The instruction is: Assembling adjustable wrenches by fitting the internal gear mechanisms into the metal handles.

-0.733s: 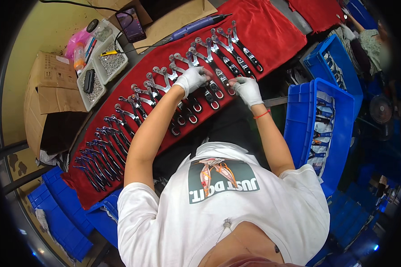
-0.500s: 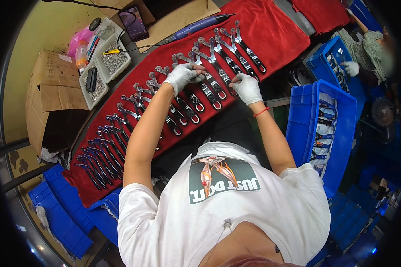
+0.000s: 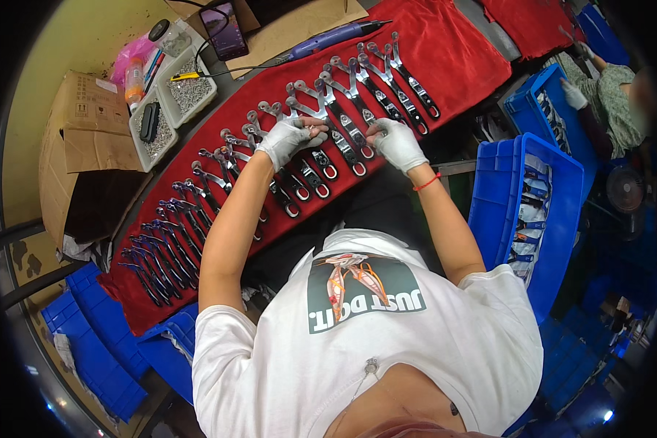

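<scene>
Red cloth [image 3: 452, 51] beneath a row of metal tools [image 3: 349, 131], my gloved left hand [image 3: 292, 141] over them, my right hand [image 3: 398, 144] close by, both curled, whether either pinches one I cannot tell

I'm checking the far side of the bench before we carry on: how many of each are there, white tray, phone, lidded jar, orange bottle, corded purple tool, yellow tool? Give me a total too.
White trays: 2
Phone: 1
Lidded jar: 1
Orange bottle: 1
Purple tool: 1
Yellow tool: 1
Total: 7
</scene>
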The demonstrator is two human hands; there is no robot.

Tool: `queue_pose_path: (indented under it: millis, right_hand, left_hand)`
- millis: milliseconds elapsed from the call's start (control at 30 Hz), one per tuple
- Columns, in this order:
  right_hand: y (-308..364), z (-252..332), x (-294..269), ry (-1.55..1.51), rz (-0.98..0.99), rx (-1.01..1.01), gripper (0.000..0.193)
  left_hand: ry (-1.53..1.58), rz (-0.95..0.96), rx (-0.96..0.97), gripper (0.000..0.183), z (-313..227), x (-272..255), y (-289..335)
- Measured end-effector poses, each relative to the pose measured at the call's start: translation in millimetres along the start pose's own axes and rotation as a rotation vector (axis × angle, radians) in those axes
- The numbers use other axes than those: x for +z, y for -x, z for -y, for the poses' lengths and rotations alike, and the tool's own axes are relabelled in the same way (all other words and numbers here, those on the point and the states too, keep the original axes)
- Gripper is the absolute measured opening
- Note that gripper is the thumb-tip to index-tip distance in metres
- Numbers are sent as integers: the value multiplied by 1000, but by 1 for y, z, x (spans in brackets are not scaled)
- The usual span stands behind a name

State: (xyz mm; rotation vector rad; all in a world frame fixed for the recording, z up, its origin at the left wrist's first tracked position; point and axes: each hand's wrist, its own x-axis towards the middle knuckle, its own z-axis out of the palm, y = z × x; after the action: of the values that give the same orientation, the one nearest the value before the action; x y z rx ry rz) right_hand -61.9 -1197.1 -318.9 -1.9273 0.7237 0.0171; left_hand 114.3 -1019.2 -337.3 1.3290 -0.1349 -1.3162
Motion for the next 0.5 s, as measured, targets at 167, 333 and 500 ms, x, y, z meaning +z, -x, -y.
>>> queue_pose_path:
  millis: [167,333,500]
  right_hand:
    - [-6,4,14,156,11,-1,14]
    - [-11,-2,26,441,-132,-185,13]
    - [-11,13,18,440,-4,-40,18]
  left_hand:
    - [-147,-70,-62,27,-2,-6,12]
    - [-259,-174,51,16,5,-17,20]
    - [-355,-183,52,18,9,-22,19]
